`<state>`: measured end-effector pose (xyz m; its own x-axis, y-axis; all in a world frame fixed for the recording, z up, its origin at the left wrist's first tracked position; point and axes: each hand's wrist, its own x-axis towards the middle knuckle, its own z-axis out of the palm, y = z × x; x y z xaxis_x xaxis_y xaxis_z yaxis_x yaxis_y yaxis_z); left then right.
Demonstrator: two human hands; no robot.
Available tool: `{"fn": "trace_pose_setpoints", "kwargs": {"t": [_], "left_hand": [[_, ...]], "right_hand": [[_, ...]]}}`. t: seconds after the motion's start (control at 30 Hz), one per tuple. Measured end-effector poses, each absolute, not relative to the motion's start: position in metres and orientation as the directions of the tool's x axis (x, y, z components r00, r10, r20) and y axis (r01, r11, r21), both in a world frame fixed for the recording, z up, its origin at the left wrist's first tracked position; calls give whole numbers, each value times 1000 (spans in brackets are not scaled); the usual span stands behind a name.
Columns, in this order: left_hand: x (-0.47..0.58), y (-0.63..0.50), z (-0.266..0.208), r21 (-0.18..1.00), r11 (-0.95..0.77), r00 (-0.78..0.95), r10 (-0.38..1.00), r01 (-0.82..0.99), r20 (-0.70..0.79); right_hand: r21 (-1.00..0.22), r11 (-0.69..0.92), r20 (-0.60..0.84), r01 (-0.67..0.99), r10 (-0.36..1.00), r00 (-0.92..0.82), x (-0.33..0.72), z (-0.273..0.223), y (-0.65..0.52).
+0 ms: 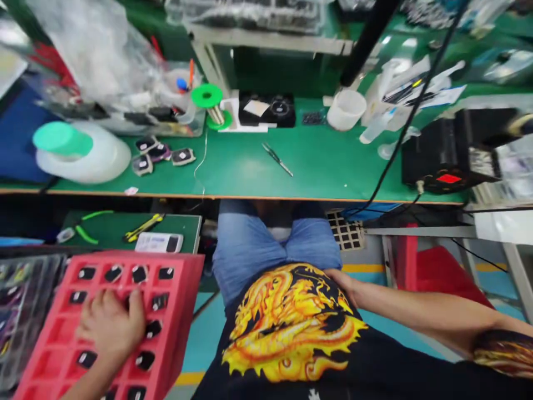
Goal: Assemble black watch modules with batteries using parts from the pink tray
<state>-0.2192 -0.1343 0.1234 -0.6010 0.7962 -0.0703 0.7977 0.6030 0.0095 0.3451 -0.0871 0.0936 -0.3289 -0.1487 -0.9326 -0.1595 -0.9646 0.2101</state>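
My left hand (pixel 110 322) is over a pink foam tray (pixel 189 289) at the lower left. Its thumb and fingers are apart and bent down around a slot where a bit of a dark piece shows between them. Whether they touch that piece is not visible. Small black square pieces that look like watch bodies, such as one at the tray's top row (pixel 165 273), sit in many of its slots; a few slots on the left hold none. My right hand (pixel 340 282) rests by my lap against my shirt, its fingers hidden.
On the green bench (pixel 241 166) lie tweezers (pixel 277 159), several watch-like pieces (pixel 142 164), a wire spool (pixel 214 114) and a white bottle (pixel 95 161). A black box-shaped device (pixel 433 150) with a cable stands right. A yellow cutter (pixel 144 228) lies on a lower board.
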Motion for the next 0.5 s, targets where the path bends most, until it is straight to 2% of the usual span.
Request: {"fn": "trace_pose_setpoints", "kwargs": {"t": [0.1, 0.33, 0.4, 0.5], "left_hand": [[-230, -140, 112, -14, 570, -569, 817, 821, -100], [-225, -144, 122, 21, 533, -526, 840, 846, -133], [-229, -145, 114, 41, 544, -539, 837, 838, -97], [-237, -148, 97, 111, 579, -586, 810, 808, 40]], "right_hand": [[193, -960, -946, -201, -127, -298, 341, 100, -86], [178, -975, -960, -133, -143, -241, 336, 113, -83], [174, -977, -966, -127, -145, -213, 334, 116, -80], [154, -982, -974, -109, -133, -183, 331, 122, -74]]}}
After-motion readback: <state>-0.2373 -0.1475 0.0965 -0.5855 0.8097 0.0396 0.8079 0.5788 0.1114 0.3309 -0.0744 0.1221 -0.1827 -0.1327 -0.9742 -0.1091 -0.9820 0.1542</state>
